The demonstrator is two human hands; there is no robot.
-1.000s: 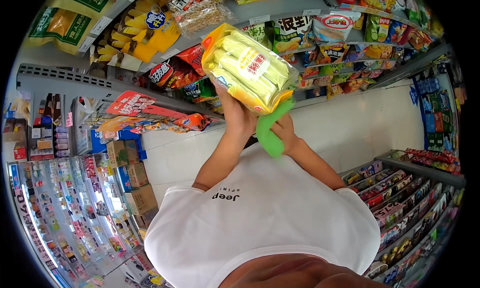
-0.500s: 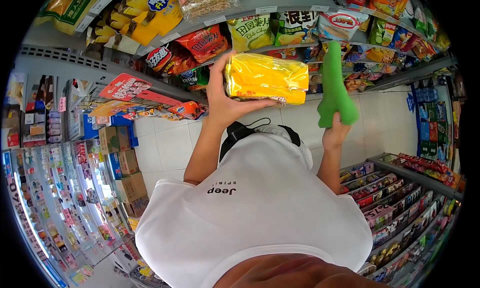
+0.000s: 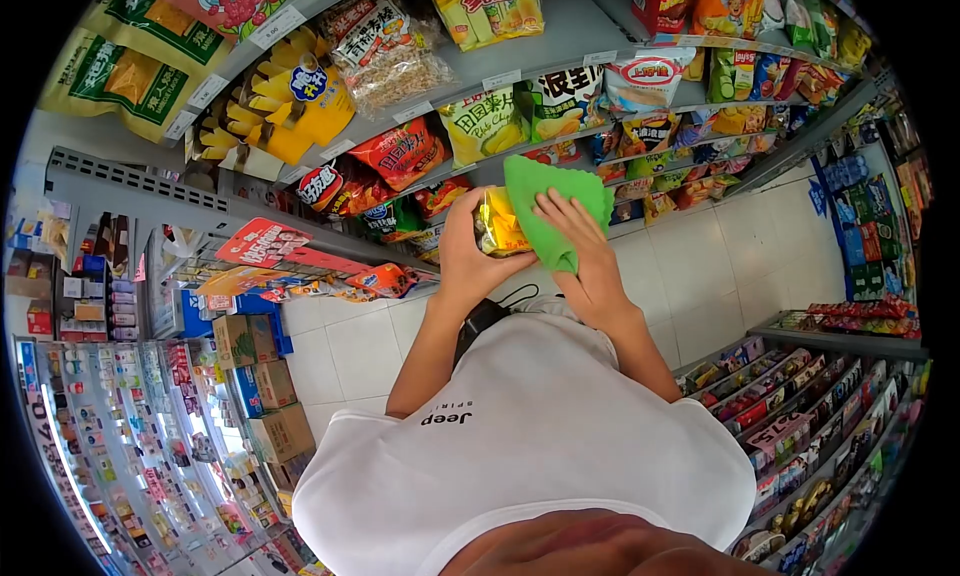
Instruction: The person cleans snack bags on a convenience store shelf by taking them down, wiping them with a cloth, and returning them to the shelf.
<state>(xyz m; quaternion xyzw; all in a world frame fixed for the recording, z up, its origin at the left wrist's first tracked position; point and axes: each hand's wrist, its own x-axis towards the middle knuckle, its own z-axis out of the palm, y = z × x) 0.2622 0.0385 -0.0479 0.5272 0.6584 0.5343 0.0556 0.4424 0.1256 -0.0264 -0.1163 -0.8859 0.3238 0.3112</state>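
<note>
My left hand [image 3: 468, 254] grips a yellow snack package [image 3: 503, 223] with a shiny clear wrapper, thumb along its near side. A green cloth [image 3: 540, 201] with a zigzag edge is spread against the package's right part and hides much of it. Over the cloth lies my right hand [image 3: 583, 248], its fingers pressing it to the package. Both hands are held in front of my white shirt, just short of the snack shelf.
A shelf [image 3: 520, 61] of bagged snacks curves across the top, with yellow snack bags [image 3: 285, 96] at its left. Cardboard boxes [image 3: 283, 433] are stacked on the left. A rack of packets [image 3: 800, 406] stands at lower right, above the tiled floor [image 3: 690, 266].
The cloth hung bunched from my right hand, apart from the package; now it is spread against it. The package has turned and both hands have come together. More of the upper shelf shows.
</note>
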